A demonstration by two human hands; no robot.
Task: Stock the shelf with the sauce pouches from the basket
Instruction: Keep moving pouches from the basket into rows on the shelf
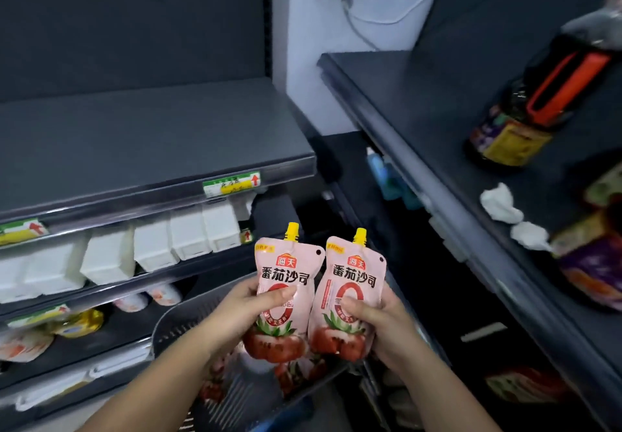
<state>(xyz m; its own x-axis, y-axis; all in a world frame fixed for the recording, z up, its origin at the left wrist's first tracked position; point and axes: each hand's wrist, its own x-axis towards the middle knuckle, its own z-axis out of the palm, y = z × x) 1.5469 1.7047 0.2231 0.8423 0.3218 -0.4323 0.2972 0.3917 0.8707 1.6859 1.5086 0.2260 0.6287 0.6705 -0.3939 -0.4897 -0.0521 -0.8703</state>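
Note:
Two pink tomato-sauce pouches with yellow spouts stand upright side by side in my hands, above the grey slotted basket (181,325). My left hand (249,310) grips the left pouch (286,273) with the thumb across its front. My right hand (377,324) grips the right pouch (353,277) the same way. More pouches (296,374) lie in the basket under my hands. A bare dark shelf (151,142) lies up left, another dark shelf (437,95) runs along the right.
White cartons (151,246) fill the row below the left shelf, with packets lower down. On the right shelf stand a dark sauce bottle (525,118), crumpled white paper (501,206) and colourful packets (592,263). A white cable (387,21) hangs on the back wall.

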